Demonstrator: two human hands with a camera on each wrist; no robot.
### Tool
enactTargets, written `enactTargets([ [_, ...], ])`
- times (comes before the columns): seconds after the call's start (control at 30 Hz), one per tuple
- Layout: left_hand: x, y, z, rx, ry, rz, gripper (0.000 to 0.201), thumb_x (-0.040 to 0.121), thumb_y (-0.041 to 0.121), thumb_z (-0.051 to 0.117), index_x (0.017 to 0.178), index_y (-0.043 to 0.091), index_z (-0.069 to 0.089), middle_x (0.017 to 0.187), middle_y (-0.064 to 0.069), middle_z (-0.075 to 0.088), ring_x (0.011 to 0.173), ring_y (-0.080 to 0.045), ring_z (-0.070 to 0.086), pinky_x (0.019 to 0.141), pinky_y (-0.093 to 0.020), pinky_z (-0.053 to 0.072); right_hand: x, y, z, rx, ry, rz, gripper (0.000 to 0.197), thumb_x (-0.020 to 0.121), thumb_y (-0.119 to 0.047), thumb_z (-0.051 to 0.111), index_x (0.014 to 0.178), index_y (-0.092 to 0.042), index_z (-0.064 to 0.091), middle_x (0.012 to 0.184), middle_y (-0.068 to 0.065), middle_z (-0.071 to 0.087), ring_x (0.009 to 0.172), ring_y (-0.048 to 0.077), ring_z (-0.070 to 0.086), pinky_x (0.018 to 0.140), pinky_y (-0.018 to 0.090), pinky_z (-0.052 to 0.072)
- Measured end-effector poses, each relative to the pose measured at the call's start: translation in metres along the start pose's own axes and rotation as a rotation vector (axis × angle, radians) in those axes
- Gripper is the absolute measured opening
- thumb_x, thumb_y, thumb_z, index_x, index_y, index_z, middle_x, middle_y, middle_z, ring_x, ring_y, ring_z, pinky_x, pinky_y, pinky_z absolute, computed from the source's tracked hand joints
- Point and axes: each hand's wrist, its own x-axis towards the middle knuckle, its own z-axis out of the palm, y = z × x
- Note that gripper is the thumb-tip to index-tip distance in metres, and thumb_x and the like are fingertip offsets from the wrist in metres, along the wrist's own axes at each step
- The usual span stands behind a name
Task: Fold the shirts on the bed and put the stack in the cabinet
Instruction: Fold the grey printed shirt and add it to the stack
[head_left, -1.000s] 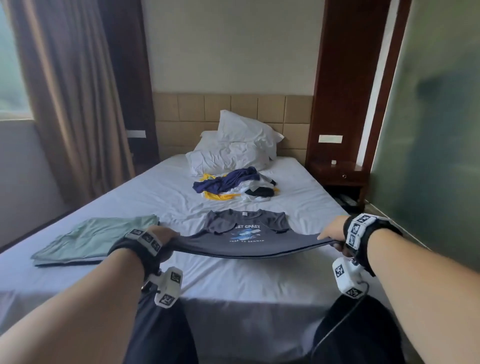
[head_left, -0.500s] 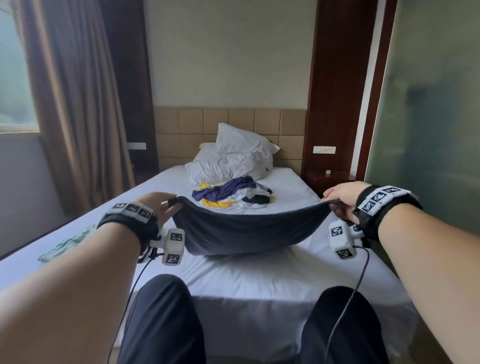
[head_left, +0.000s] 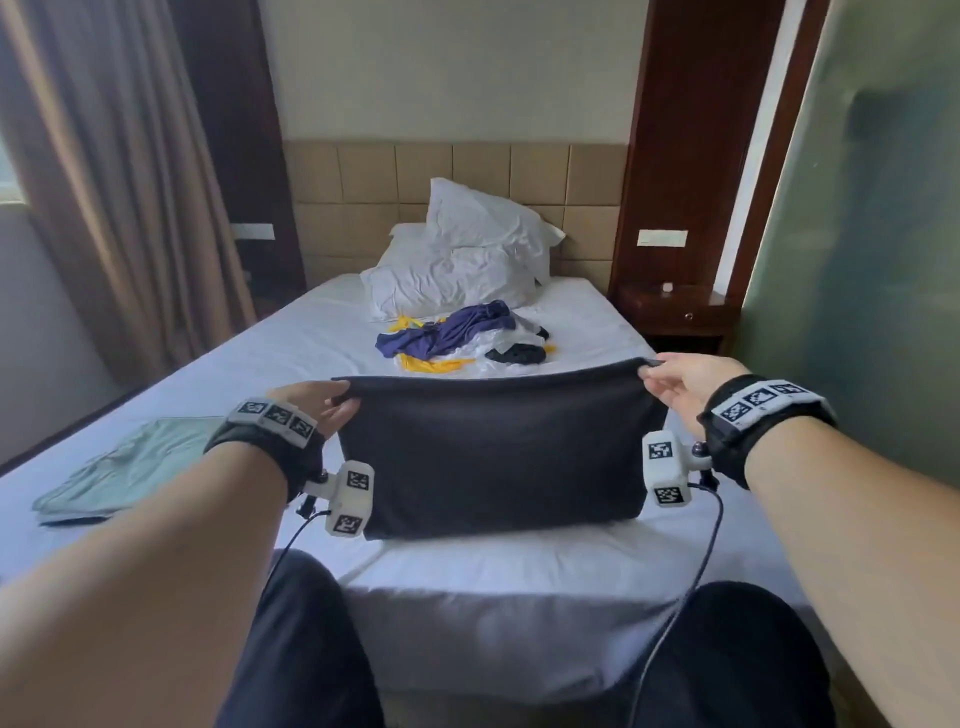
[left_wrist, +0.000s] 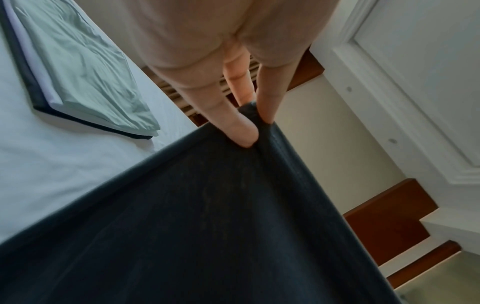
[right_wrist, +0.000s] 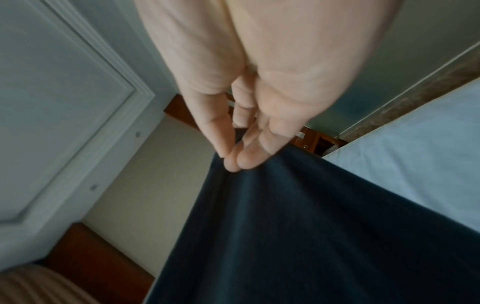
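We pinch the dark grey T-shirt (head_left: 498, 457) hem at both corners, left hand (head_left: 317, 410) and right hand (head_left: 685, 387); between the fingers (left_wrist: 244, 133) we should keep it taut and lower it evenly.

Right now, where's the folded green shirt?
In the head view the folded green shirt lies flat on the bed's left side, just outside the left hand, which pinches the dark shirt held up mid-bed.
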Motion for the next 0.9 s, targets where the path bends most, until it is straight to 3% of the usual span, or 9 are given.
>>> enactTargets([
  [0.1, 0.029, -0.006, -0.006, 0.023, 0.136, -0.099, 0.022, 0.094, 0.003, 0.068, 0.080, 0.008, 0.051, 0.066, -0.006, 0.054, 0.056, -0.013, 0.058, 0.054, -0.020, 0.052, 0.029, 0.021, 0.004, -0.115, 0.068, 0.044, 0.029, 0.099, 0.004, 0.055, 0.123, -0.010, 0.046, 0.076, 0.008, 0.067, 0.070, 0.012, 0.068, 0.053, 0.018, 0.055],
  [0.27, 0.075, -0.035, -0.006, 0.192, 0.225, -0.168, 0.029, 0.096, 0.024, 0.067, 0.076, 0.015, 0.049, 0.072, -0.001, 0.045, 0.038, -0.007, 0.051, 0.033, -0.017, 0.040, 0.068, 0.060, 0.007, -0.475, 0.208, 0.116, 0.023, 0.093, -0.018, 0.070, 0.115, -0.019, 0.064, 0.069, 0.009, 0.060, 0.052, 0.020, 0.055, 0.041, 0.023, 0.044],
  [0.4, 0.105, -0.058, -0.003, 0.242, 0.182, -0.170, 0.023, 0.101, 0.011, 0.060, 0.081, 0.006, 0.052, 0.076, -0.004, 0.051, 0.051, -0.011, 0.056, 0.030, -0.015, 0.041, 0.096, 0.091, 0.010, -0.465, 0.207, 0.191, 0.014, 0.093, -0.016, 0.069, 0.106, -0.011, 0.068, 0.057, 0.008, 0.047, 0.039, 0.019, 0.038, 0.035, 0.019, 0.035],
  [0.47, 0.126, -0.071, -0.003, 0.253, 0.162, -0.176, 0.015, 0.102, 0.009, 0.058, 0.089, 0.004, 0.053, 0.075, -0.007, 0.059, 0.043, -0.014, 0.062, 0.033, -0.018, 0.045, 0.118, 0.113, 0.017, -0.444, 0.228, 0.268, 0.012, 0.093, -0.016, 0.067, 0.100, -0.006, 0.068, 0.064, 0.005, 0.058, 0.039, 0.015, 0.043, 0.036, 0.020, 0.038],
  [0.57, 0.145, -0.091, 0.002, 0.241, 0.142, -0.150, 0.008, 0.106, 0.010, 0.052, 0.111, 0.004, 0.054, 0.102, -0.012, 0.067, 0.085, -0.024, 0.070, 0.065, -0.025, 0.057, 0.142, 0.142, 0.025, -0.341, 0.192, 0.366, 0.011, 0.101, -0.015, 0.055, 0.098, -0.007, 0.062, 0.082, 0.005, 0.068, 0.049, 0.013, 0.061, 0.036, 0.021, 0.046],
  [0.67, 0.165, -0.101, 0.005, 0.255, 0.137, -0.097, 0.009, 0.107, 0.006, 0.047, 0.107, 0.000, 0.055, 0.128, -0.024, 0.061, 0.122, -0.038, 0.060, 0.089, -0.038, 0.050, 0.168, 0.158, 0.033, -0.154, 0.153, 0.414, 0.012, 0.106, -0.012, 0.045, 0.111, -0.007, 0.055, 0.103, 0.010, 0.067, 0.088, 0.025, 0.068, 0.066, 0.033, 0.057],
  [0.77, 0.191, -0.104, 0.003, 0.240, 0.062, -0.049, 0.018, 0.105, -0.002, 0.043, 0.094, 0.005, 0.056, 0.131, -0.031, 0.058, 0.115, -0.039, 0.064, 0.094, -0.042, 0.052, 0.202, 0.166, 0.038, -0.106, 0.107, 0.424, 0.021, 0.109, -0.015, 0.037, 0.104, -0.007, 0.056, 0.133, 0.013, 0.060, 0.107, 0.026, 0.062, 0.095, 0.039, 0.046],
  [0.83, 0.206, -0.106, 0.010, 0.240, 0.059, 0.005, 0.016, 0.101, -0.006, 0.049, 0.108, 0.005, 0.058, 0.136, -0.024, 0.059, 0.106, -0.028, 0.070, 0.096, -0.037, 0.056, 0.225, 0.168, 0.043, -0.092, 0.081, 0.441, 0.031, 0.110, -0.019, 0.029, 0.108, -0.007, 0.058, 0.150, 0.012, 0.050, 0.123, 0.027, 0.055, 0.108, 0.038, 0.040],
  [0.9, 0.220, -0.108, 0.023, 0.252, 0.060, 0.089, 0.034, 0.098, -0.011, 0.051, 0.128, 0.005, 0.054, 0.136, -0.017, 0.061, 0.119, -0.025, 0.065, 0.104, -0.036, 0.052, 0.245, 0.171, 0.052, -0.128, 0.081, 0.431, 0.035, 0.108, -0.016, 0.032, 0.131, -0.001, 0.055, 0.149, 0.013, 0.050, 0.132, 0.027, 0.052, 0.111, 0.037, 0.039],
])
